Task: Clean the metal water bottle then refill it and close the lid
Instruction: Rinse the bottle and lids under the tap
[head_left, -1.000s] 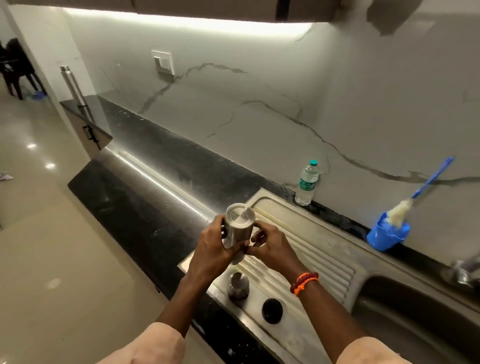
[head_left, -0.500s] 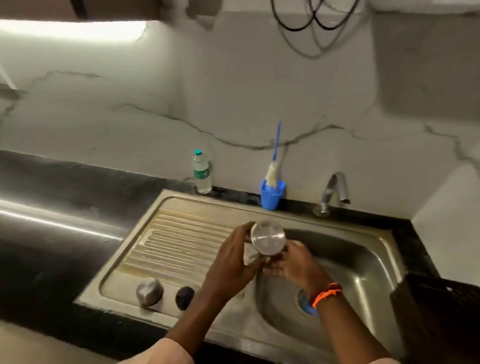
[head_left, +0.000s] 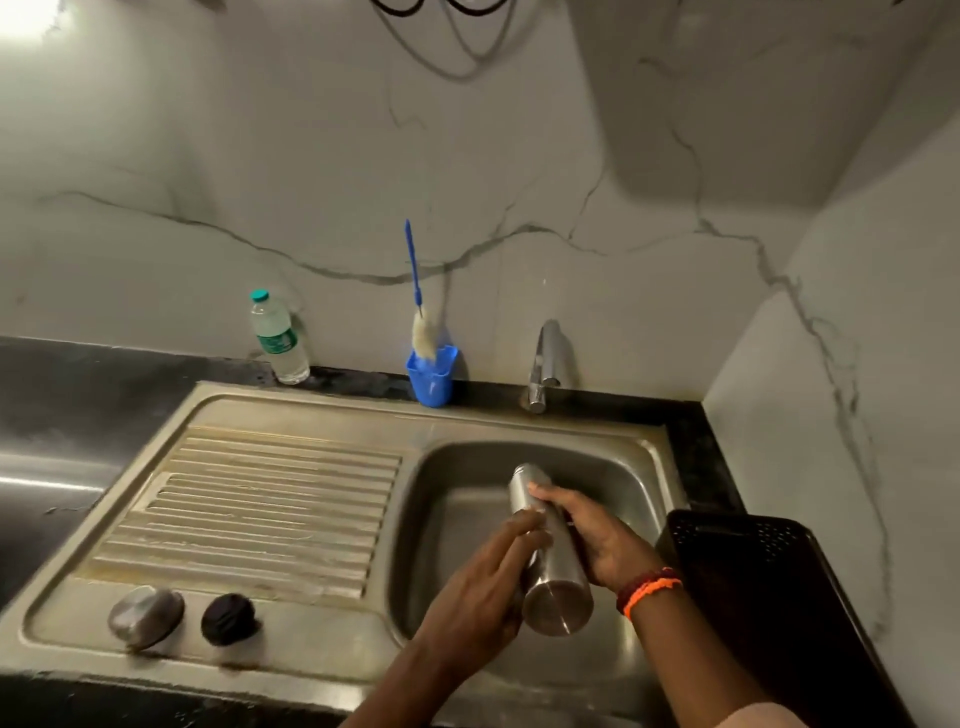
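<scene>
Both hands hold the metal water bottle (head_left: 551, 553) over the sink basin (head_left: 457, 499). The right hand (head_left: 597, 540) grips the body, fingers curled round it. The left hand (head_left: 488, 587) lies flat along the bottle's near side, fingers fairly straight, pressing, not gripping.

The bottle's long axis is tilted: base toward the person and raised, mouth end pointing away and down into the basin. The tap (head_left: 545, 364) stands beyond the mouth end, nearer the right hand.

Two caps, one metal (head_left: 145, 616), one dark (head_left: 228, 619), rest on the drainboard's front edge, nearer the left hand. No water visible running.
</scene>
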